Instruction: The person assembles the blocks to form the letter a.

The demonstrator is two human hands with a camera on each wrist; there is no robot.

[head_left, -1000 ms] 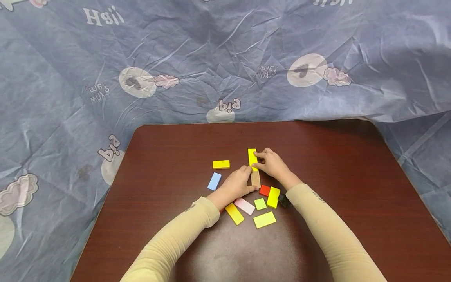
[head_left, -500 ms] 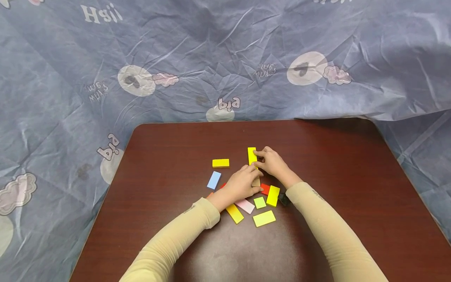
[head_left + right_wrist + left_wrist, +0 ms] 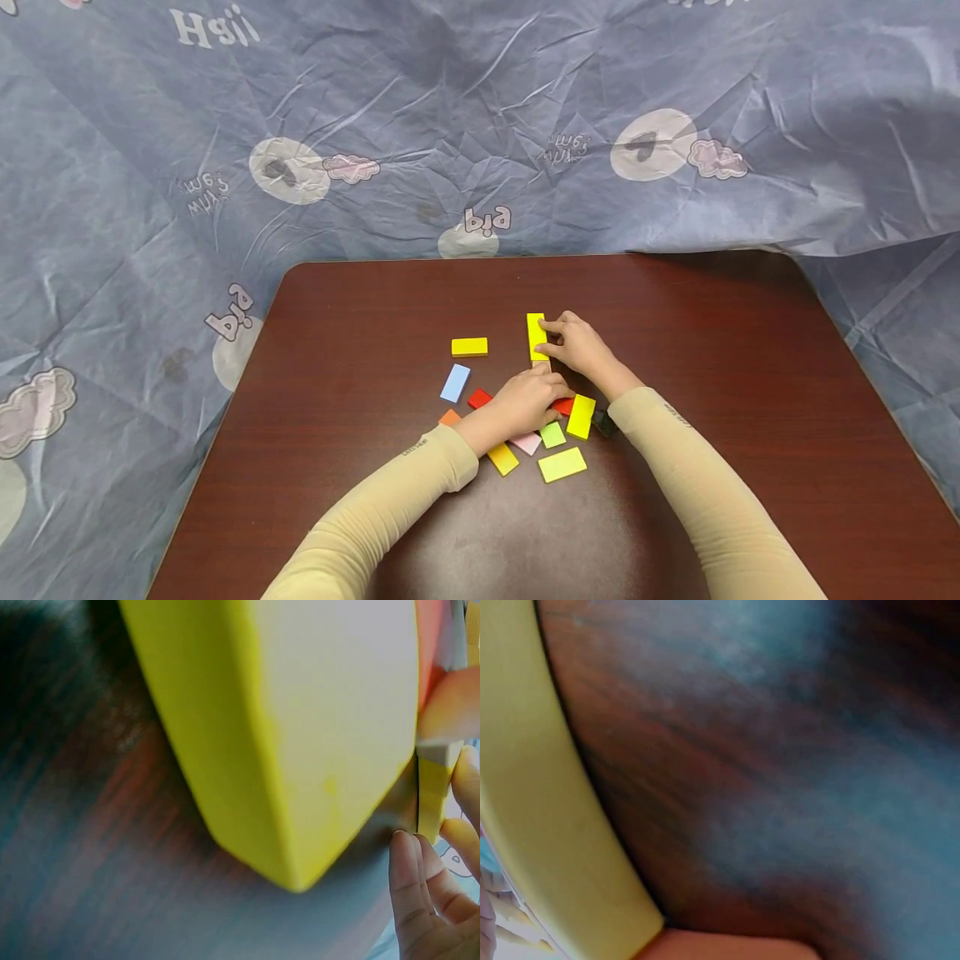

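Surface (image 3: 697, 333) in the head view carries loose blocks (image 3: 562, 465); the right hand (image 3: 583, 345) holds the long yellow block (image 3: 536, 337) with bent thumb and finger, its long axis pointing away from the person; the left hand (image 3: 527, 398) is nearer the red block (image 3: 566, 407), which lies at its fingertips, partly hidden, grip unclear; left wrist view offers only a blurred yellow shape (image 3: 555, 780) and no readable hold; right wrist view shows fingers (image 3: 409, 892) at that long yellow block, beyond a near yellow face (image 3: 225, 735)
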